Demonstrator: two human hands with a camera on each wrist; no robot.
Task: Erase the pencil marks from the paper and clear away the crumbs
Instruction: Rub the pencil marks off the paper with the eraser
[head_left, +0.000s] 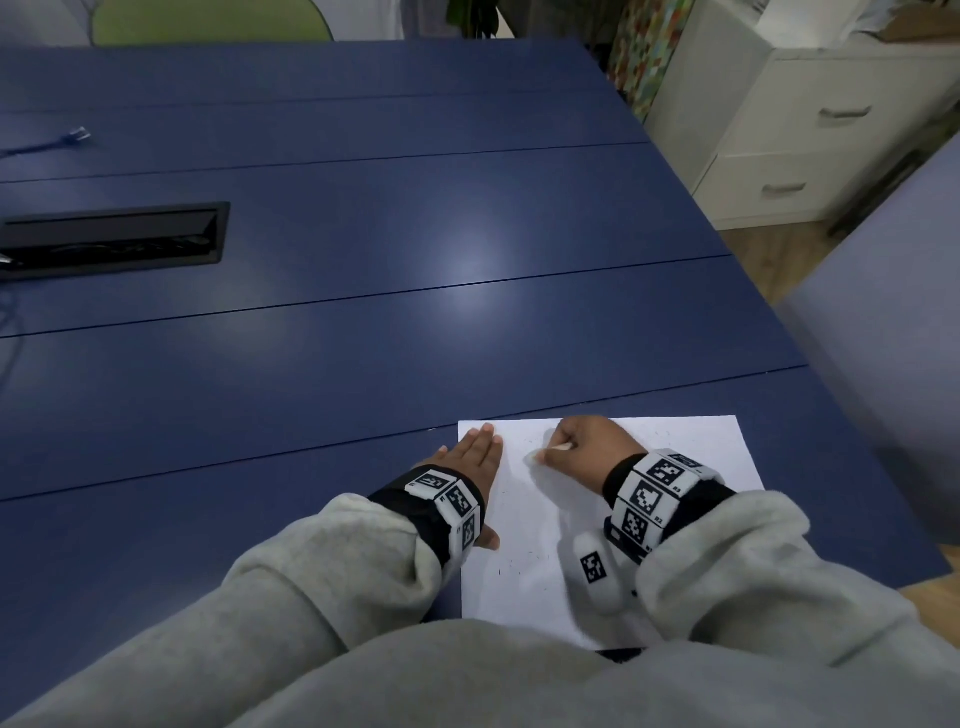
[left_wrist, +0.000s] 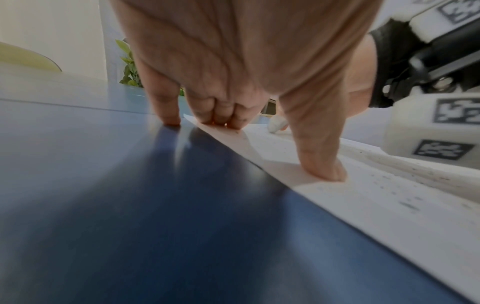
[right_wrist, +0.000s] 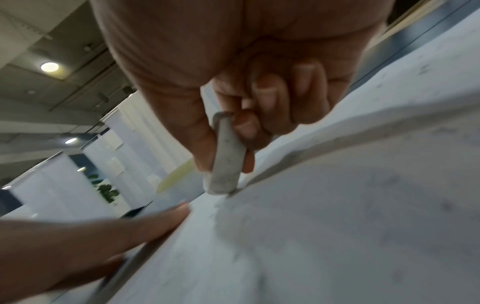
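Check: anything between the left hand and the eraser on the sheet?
Only bare paper with tiny specks lies between the left hand and the eraser, per the head view.

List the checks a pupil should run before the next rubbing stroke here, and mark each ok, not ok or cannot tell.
1. Left hand presses the paper flat: ok.
2. Right hand pinches the eraser: ok.
3. Eraser tip touches the sheet: ok.
4. Paper lies fully on the table: cannot tell, sleeves hide the near edge.
5. Crumbs cleared: not ok.
6. Pencil marks all gone: cannot tell.
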